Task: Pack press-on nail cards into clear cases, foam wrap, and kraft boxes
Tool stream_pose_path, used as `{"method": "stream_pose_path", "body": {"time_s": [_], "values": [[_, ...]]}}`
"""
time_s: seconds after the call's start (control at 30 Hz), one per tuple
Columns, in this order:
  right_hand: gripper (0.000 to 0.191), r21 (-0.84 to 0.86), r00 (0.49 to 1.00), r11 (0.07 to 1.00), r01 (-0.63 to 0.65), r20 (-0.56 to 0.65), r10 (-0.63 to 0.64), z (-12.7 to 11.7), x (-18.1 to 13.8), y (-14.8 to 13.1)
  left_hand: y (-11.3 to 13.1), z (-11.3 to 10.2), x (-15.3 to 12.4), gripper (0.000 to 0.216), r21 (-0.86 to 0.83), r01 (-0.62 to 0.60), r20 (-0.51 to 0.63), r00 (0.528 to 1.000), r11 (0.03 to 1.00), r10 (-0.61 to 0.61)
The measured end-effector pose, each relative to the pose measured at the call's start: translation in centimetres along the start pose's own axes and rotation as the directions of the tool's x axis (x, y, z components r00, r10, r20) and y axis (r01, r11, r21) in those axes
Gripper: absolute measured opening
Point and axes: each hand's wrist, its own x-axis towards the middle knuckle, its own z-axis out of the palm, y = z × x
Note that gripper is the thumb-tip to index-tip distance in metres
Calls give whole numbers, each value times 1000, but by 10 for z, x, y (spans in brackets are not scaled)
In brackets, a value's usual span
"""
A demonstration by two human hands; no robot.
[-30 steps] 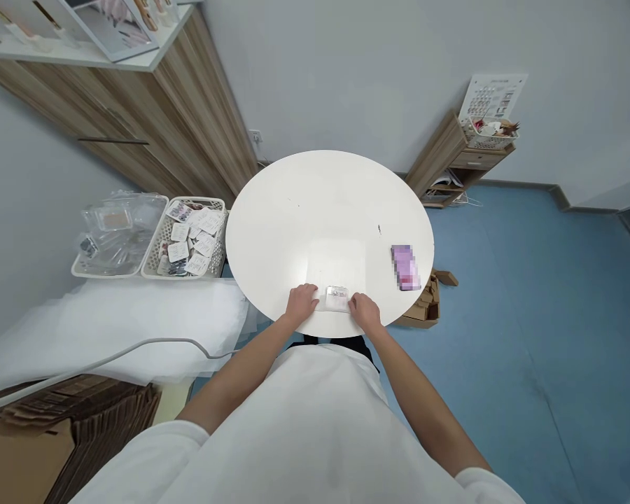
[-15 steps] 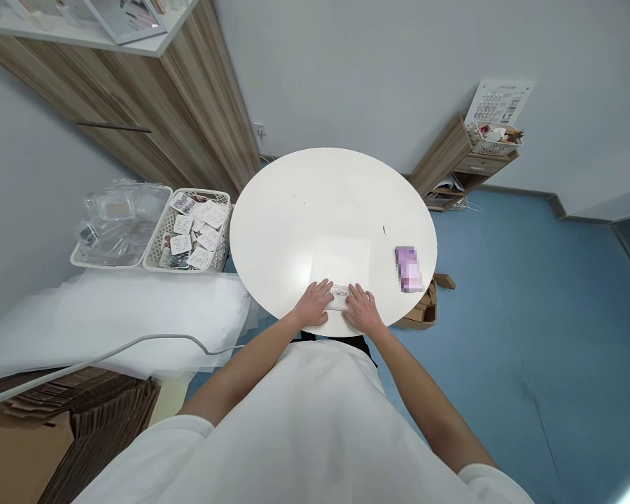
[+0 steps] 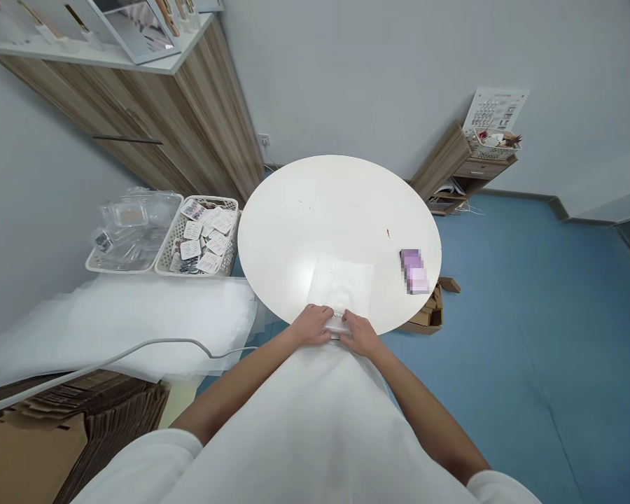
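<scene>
At the table's front edge, my left hand (image 3: 313, 325) and my right hand (image 3: 360, 334) grip opposite ends of a small flat clear-and-white packet (image 3: 337, 325), fingers curled over it. What lies inside the packet is too small to make out. A thin translucent white wrapping sheet (image 3: 341, 283) spreads flat on the white oval table (image 3: 294, 238), reaching from the packet away from me. The packet lies at the sheet's near end, close against my shirt. Both thumbs are on the near side of the packet, partly hidden.
A blurred purple item (image 3: 414, 271) lies on the table's right. To the left stand a basket of cards (image 3: 202, 241), a basket of clear plastic packaging (image 3: 131, 231), and a stack of white sheets (image 3: 136, 315) crossed by a grey cable (image 3: 173, 341). A cardboard box (image 3: 425, 318) sits below right.
Both hands have drawn the packet and sheet toward me to the table's edge. Fingers that lay spread beside the packet now curl around its ends. The view has tilted slightly.
</scene>
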Motion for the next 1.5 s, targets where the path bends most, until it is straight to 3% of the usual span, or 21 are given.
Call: {"method": "stream_pose_path", "body": {"time_s": [0.13, 0.37, 0.5, 0.67, 0.83, 0.97, 1.17, 1.3, 1.37, 1.5], "values": [[27, 47, 998, 998, -51, 33, 50, -5, -2, -2, -2, -8, 2, 21, 17, -17, 26, 1000, 1000, 16], [23, -87, 995, 994, -60, -87, 53, -28, 16, 4, -10, -26, 25, 20, 49, -19, -28, 999, 999, 20], [28, -190, 998, 981, -50, -48, 41, -36, 28, 5, -9, -29, 31, 30, 150, 2, -91, 996, 989, 12], [32, -188, 999, 981, -46, 15, 50, -40, 37, 12, -13, -26, 38, 31, 82, 5, -60, 998, 997, 0], [35, -42, 998, 997, -64, 23, 65, -37, 43, 19, -26, -21, 46, 27, -60, 94, -6, 996, 994, -95], [30, 90, 992, 988, -127, -8, 128, -34, 55, 23, -36, -19, 55, 32, -138, 271, 73, 962, 953, -263], [22, 49, 972, 971, -234, 4, 234, -22, 72, 28, -43, -18, 72, 27, -65, 409, 214, 897, 910, -388], [23, -32, 964, 965, -260, -67, 258, -12, 77, 31, -37, -16, 76, 27, 8, 436, 181, 885, 900, -430], [21, -73, 961, 964, -257, -124, 247, -10, 76, 30, -32, -16, 73, 28, 77, 404, 103, 906, 911, -410], [20, -154, 940, 963, -221, -298, 168, -12, 65, 24, -20, -19, 57, 33, 295, 217, -171, 970, 930, -172]]}}
